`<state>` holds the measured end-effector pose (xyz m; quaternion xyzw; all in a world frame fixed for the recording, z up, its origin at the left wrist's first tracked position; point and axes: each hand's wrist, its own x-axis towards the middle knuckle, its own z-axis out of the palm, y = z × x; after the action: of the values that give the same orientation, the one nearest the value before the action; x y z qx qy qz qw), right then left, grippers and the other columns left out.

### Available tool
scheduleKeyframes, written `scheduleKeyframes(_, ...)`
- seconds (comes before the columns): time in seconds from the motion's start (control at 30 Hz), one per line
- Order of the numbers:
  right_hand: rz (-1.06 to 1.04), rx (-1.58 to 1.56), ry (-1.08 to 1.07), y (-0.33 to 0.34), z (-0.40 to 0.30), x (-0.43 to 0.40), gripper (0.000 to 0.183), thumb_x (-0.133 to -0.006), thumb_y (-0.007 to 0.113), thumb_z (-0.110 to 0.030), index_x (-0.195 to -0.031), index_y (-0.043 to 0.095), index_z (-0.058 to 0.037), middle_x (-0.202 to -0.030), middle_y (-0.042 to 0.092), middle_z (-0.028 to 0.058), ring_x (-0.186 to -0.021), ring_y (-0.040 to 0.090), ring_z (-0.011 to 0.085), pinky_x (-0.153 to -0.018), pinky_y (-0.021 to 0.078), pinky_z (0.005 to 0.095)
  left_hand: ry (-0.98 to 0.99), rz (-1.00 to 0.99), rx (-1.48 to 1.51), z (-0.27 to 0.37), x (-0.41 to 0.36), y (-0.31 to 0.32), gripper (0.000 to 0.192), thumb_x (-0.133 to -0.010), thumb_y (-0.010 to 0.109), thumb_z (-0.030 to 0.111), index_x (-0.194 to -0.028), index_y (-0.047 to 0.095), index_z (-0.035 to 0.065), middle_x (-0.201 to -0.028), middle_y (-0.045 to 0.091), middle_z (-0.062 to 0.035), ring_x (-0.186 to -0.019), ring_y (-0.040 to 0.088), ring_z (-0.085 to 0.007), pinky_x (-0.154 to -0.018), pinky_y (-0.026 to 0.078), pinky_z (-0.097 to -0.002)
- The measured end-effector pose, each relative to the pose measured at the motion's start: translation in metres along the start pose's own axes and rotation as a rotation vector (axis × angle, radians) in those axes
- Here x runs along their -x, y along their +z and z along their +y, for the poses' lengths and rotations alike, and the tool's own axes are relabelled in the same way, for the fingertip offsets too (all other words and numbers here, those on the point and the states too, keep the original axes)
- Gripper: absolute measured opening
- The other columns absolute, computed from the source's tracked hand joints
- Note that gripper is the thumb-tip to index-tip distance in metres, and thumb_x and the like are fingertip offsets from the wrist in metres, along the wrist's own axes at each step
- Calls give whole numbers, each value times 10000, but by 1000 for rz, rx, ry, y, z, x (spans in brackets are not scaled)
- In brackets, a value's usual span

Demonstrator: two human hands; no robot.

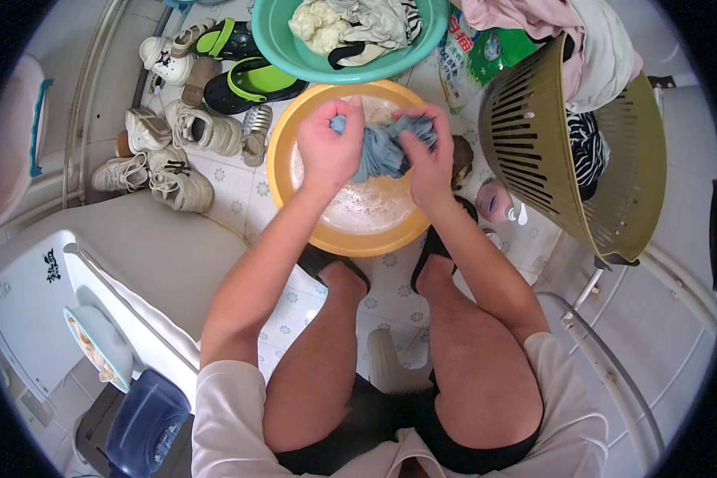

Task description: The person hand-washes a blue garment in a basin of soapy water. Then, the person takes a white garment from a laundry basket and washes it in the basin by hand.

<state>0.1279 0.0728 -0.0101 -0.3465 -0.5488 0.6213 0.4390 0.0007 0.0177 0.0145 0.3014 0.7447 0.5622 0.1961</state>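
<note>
Bunched blue cloth [377,152] is stretched between my two hands, above a yellow basin [279,194] on the floor. My left hand [333,142] is closed in a fist around one end of it. At the other end my right hand [428,152] grips the fabric with bent fingers, slightly blurred. Cloudy, foamy water [364,209] fills the basin below. The cloth's lower folds hang close over the water; whether they touch it I cannot tell.
A teal basin [349,76] holding pale clothes stands beyond the yellow one. Several shoes [206,128] line the left. On the right are an olive laundry basket [526,128] with clothes, a green detergent bag [484,57] and a pink pump bottle [495,201].
</note>
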Motion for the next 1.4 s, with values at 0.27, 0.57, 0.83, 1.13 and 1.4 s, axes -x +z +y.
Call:
scheduleKeyframes(0.27,-244,-1074,859,-33,34,-4,414,-989,430,-401,-1215,560,-80,-1157,638,122,-1038,642,265,-911,528,409,997,-318,-174,67,-16,-11,238,-675,765,66,-589,545,98,-597,490,-44,-504,492,-215,-458,382,-327)
scheduleKeyframes(0.57,-76,-1023,1064,-1,11,9,342,-922,549,-342,-1111,604,-62,-1026,658,91,-886,660,220,-771,555,371,990,-302,-288,26,1,1,215,-667,773,114,-619,563,103,-601,489,-40,-523,509,-227,-463,387,-330)
scheduleKeyframes(0.83,179,346,256,10,-16,2,159,-751,729,-162,-730,635,-36,-718,605,80,-636,603,215,-586,465,348,-28,-41,70,-10,26,17,328,-951,588,155,-638,558,62,-634,536,-45,-527,486,-153,-522,393,-307)
scheduleKeyframes(1.13,-180,687,-499,2,-30,-10,246,-607,746,-194,-638,552,-46,-684,541,102,-602,563,298,-534,450,389,-878,-93,753,-18,24,21,191,-951,549,144,-807,588,25,-768,561,-15,-664,496,-114,-606,421,-299)
scheduleKeyframes(1.4,-176,411,-412,-10,-13,-19,220,-729,736,-205,-850,647,-45,-803,591,104,-740,600,260,-691,484,320,-223,-28,295,-19,19,21,255,-961,619,216,-1129,662,29,-919,622,-32,-855,563,-131,-841,454,-284)
